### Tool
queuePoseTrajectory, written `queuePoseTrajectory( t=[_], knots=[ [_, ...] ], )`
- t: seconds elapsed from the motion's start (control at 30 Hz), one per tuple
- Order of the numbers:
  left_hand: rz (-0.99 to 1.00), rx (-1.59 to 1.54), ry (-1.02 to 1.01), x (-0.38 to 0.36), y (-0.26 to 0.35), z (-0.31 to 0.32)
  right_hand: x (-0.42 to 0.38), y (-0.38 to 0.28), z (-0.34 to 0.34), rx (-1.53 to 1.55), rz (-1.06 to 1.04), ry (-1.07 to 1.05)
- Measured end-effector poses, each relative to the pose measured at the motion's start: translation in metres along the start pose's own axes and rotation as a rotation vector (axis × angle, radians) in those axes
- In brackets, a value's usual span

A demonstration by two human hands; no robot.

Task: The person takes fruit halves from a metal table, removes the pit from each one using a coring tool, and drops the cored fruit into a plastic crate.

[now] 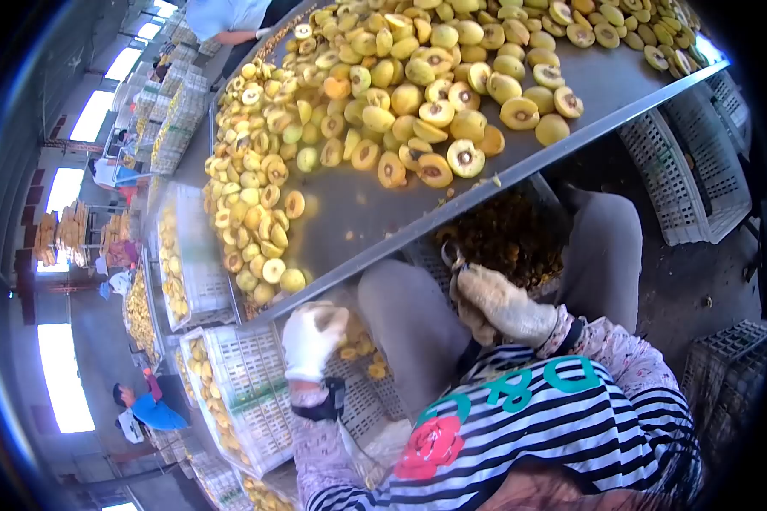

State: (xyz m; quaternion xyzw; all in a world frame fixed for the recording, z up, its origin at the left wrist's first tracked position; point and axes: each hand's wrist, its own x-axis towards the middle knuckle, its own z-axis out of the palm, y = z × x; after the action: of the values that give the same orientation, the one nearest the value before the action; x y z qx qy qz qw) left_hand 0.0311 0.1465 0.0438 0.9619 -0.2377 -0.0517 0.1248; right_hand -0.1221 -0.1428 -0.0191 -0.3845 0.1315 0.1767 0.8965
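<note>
My left hand (314, 341), in a white glove, is at the near edge of the metal table (341, 200), above a crate of fruit (360, 347). Its fingers are curled; what they hold, if anything, I cannot make out. My right hand (498, 305), in a stained glove, is closed on a small metal tool with a curved end (452, 254). It is between my knees, beside a container of dark fruit scraps (507, 243). Halved yellow fruit (466, 158), some showing dark centres, lies piled on the table.
White crates (245, 392) with fruit stand at the left. More crates (669, 175) lean at the right, and a dark crate (729, 366) sits lower right. A person's arm (234, 37) reaches the table's far side. Another person (155, 410) is at the far left.
</note>
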Motion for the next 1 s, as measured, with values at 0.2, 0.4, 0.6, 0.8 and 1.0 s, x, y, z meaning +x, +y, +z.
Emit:
queuePoseTrajectory(
  t=[0.2,0.4,0.6,0.8,1.0],
  knots=[
    [0.242,-0.17,0.068,0.123,0.057,0.024,0.007,0.004,-0.002,-0.106,-0.103,-0.028],
    [0.367,-0.152,0.003,0.2,0.075,0.089,0.008,0.008,-0.008,-0.11,-0.148,0.02],
    [0.132,-0.711,-0.226,0.167,0.07,0.087,0.01,-0.009,0.005,-0.22,-0.095,0.02],
    [-0.018,-1.667,-0.171,0.055,0.108,0.074,0.011,-0.016,0.022,-0.248,0.025,-0.056],
    [-0.082,-1.891,0.023,0.037,0.116,0.099,0.018,-0.002,0.026,-0.625,0.054,0.153]
  ],
)
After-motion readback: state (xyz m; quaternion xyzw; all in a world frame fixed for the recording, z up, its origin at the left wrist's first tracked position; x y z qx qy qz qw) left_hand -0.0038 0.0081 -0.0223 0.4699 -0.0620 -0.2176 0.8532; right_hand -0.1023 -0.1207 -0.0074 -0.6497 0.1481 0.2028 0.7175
